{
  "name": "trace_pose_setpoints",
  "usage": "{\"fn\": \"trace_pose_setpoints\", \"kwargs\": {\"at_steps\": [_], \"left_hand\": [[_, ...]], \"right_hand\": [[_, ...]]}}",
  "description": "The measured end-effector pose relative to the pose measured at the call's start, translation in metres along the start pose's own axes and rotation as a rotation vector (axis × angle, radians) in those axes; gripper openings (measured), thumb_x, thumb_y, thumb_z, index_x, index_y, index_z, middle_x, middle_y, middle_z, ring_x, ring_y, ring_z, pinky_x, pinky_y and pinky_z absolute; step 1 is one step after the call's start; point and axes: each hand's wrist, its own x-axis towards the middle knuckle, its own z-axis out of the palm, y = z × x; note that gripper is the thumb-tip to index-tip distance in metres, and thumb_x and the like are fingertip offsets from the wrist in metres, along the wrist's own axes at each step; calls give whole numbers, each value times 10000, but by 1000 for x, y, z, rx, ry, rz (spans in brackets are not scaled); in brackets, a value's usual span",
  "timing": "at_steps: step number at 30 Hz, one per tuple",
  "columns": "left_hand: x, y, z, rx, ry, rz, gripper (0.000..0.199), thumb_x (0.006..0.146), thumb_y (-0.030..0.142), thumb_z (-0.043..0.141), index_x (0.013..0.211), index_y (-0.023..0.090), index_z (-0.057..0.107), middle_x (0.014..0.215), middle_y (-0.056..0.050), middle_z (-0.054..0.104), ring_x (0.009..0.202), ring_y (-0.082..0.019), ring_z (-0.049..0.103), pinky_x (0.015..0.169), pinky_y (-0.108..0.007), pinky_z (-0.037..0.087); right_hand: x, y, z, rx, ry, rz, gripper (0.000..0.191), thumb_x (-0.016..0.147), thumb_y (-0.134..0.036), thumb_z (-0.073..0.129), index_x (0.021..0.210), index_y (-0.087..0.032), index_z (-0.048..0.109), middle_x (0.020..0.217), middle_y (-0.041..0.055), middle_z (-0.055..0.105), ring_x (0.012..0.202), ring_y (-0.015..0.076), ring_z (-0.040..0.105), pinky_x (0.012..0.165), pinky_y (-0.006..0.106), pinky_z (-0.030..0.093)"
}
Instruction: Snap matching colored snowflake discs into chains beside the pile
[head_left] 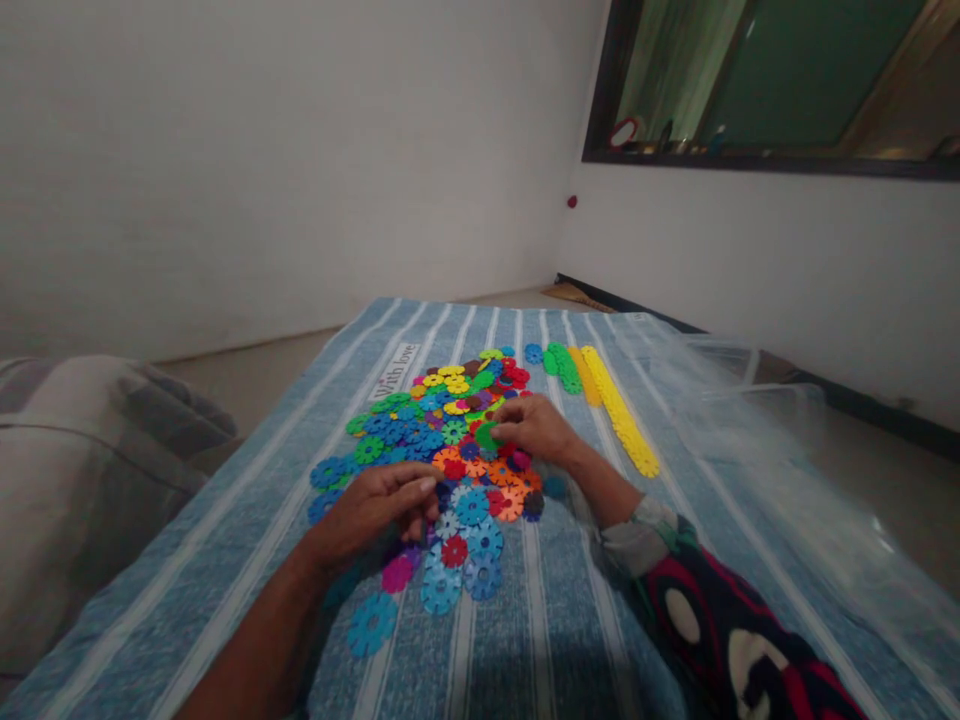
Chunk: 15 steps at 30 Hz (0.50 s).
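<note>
A spread-out heap of toothed plastic snowflake discs in many colours [405, 435] lies on the striped cloth. My right hand [536, 428] is over the right side of the heap, thumb and fingers pinched on a green snowflake disc [487, 436]. Over the near left part of the heap is my left hand [381, 508], its thumb and index finger pressed together; whatever they hold is hidden. Orange discs [511, 500] lie between and below the hands. Closer to me are light blue discs [441, 585], a red disc [454, 551] and a magenta disc [397, 574].
Right of the heap, a long yellow row of discs [619, 410] lies beside a shorter orange-yellow row [584, 375], a green row [563, 368] and a blue disc [533, 353]. Clear plastic containers [757, 400] stand at the right edge. A cloth-covered seat [97, 500] is at left.
</note>
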Motion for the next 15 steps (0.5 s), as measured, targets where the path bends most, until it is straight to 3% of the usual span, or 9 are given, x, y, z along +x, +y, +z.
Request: {"fn": "trace_pose_setpoints", "kwargs": {"at_steps": [3,5,7,10,15], "left_hand": [[1,1,-2,59,41,3,460,690,522,729,936,139,667,651,-24,680,489,-115,560,488,-237,425],[1,0,-3,98,49,-5,444,672,512,735,902,137,672,635,-23,673,489,-117,551,489,-241,419],[2,0,-3,120,45,-18,441,655,509,739,884,137,673,624,-21,666,487,-120,542,489,-246,414],[2,-1,-3,132,48,-29,438,658,513,727,880,140,675,635,-16,661,498,-122,544,498,-251,416],[2,-4,-4,160,53,-19,406,682,508,705,863,145,683,646,-9,655,508,-119,546,504,-249,425]], "right_hand": [[20,24,-58,-497,90,75,104,765,-154,654,700,-174,733,658,-1,664,646,130,582,582,229,361],[29,39,-89,-819,94,185,129,806,-200,647,834,-197,773,809,33,726,762,158,627,612,235,376],[35,53,-111,-906,93,239,175,811,-176,643,919,-181,781,905,75,742,842,186,645,645,244,390],[40,68,-126,-964,43,278,190,802,-151,646,923,-187,787,937,79,745,885,195,657,687,236,413],[47,77,-130,-1027,-73,311,199,786,-186,682,950,-223,787,970,47,748,922,191,666,737,219,445]]}}
